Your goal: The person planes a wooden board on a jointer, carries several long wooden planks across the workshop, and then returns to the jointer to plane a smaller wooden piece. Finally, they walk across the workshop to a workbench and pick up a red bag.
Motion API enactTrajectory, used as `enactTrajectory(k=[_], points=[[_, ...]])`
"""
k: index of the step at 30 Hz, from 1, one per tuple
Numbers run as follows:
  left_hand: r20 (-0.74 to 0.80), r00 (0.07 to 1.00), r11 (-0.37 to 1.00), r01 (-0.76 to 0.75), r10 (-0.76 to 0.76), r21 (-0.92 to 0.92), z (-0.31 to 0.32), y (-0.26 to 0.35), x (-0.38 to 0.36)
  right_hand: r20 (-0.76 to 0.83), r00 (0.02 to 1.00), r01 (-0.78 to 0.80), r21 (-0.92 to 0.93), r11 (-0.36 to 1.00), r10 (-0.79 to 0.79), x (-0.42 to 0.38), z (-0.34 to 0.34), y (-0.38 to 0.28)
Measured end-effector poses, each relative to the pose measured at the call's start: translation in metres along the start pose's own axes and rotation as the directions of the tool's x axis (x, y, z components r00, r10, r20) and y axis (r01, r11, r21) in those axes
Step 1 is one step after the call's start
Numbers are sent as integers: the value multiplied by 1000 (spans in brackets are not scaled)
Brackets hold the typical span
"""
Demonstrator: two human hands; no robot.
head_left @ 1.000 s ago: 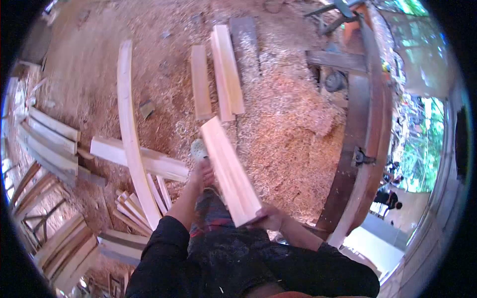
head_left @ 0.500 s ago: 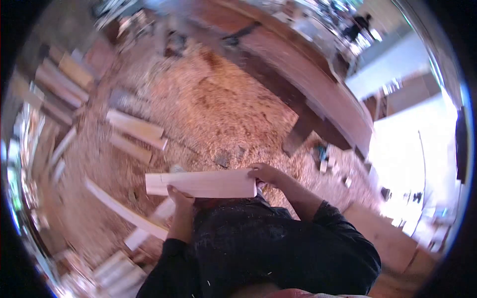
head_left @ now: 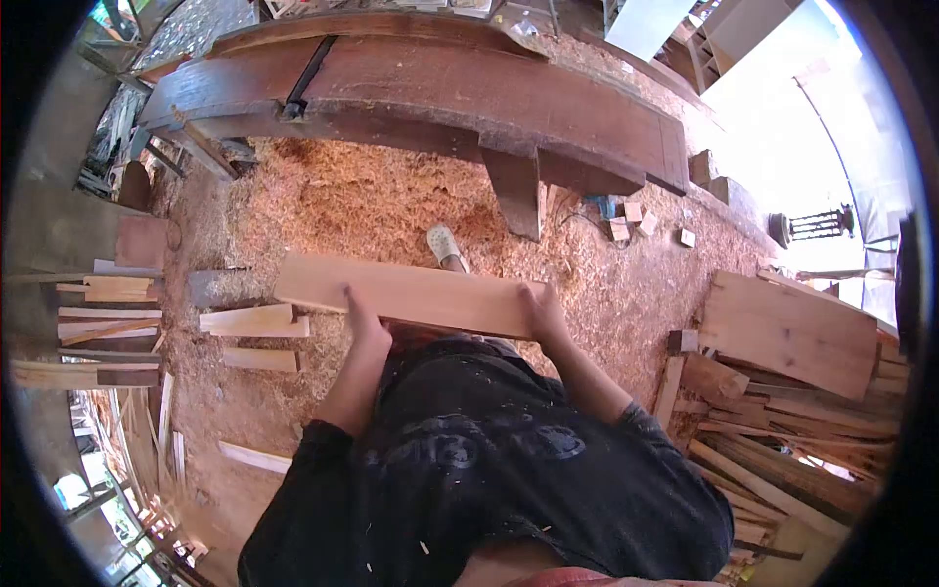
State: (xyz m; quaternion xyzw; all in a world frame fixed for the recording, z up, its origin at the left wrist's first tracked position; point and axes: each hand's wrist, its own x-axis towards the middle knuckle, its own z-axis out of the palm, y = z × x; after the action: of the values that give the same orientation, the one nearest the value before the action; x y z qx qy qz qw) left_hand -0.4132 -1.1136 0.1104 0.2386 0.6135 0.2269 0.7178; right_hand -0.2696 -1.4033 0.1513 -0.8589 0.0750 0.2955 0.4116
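Note:
A pale wooden board (head_left: 440,295) lies across the front of my body, held in both hands. My left hand (head_left: 366,321) grips its near edge left of the middle, with the thumb over the upper face and the fingers hidden beneath. At the board's right end, my right hand (head_left: 540,311) is closed round the edge. The board slants slightly, its left end farther from me. Below it shows my dark shirt (head_left: 469,450), dusted with pale marks. One foot in a light clog (head_left: 442,245) shows just beyond the board.
Ahead stands a long brown wooden workbench (head_left: 421,93), over a heap of wood shavings (head_left: 342,196). Short planks (head_left: 256,319) lie on the floor at left, near stacked boards (head_left: 108,323). Small wood blocks (head_left: 631,217) sit by the bench leg. Timber offcuts (head_left: 782,411) pile up at right.
My view has swung round, so the workbench now lies straight ahead. The board stays in both hands, its left end tipped farther away, and my right hand's grip looks shifted on its end.

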Motion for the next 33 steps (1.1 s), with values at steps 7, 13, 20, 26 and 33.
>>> enactTrajectory(k=[7,13,20,26,33], points=[[192,976,936,-161,104,313,200,-8,85,-193,981,39,297,954,20,102,-42,-10],[327,943,858,-222,67,463,385,37,101,-107,985,-79,428,900,137,180,-86,-98],[499,807,550,-273,-315,789,465,19,181,-116,969,-162,368,915,219,280,-134,-142],[679,733,226,-668,34,709,489,56,226,-41,985,-131,470,873,169,399,-145,-157],[506,777,378,-627,375,681,538,92,213,83,989,95,271,958,-122,496,-138,-248]])
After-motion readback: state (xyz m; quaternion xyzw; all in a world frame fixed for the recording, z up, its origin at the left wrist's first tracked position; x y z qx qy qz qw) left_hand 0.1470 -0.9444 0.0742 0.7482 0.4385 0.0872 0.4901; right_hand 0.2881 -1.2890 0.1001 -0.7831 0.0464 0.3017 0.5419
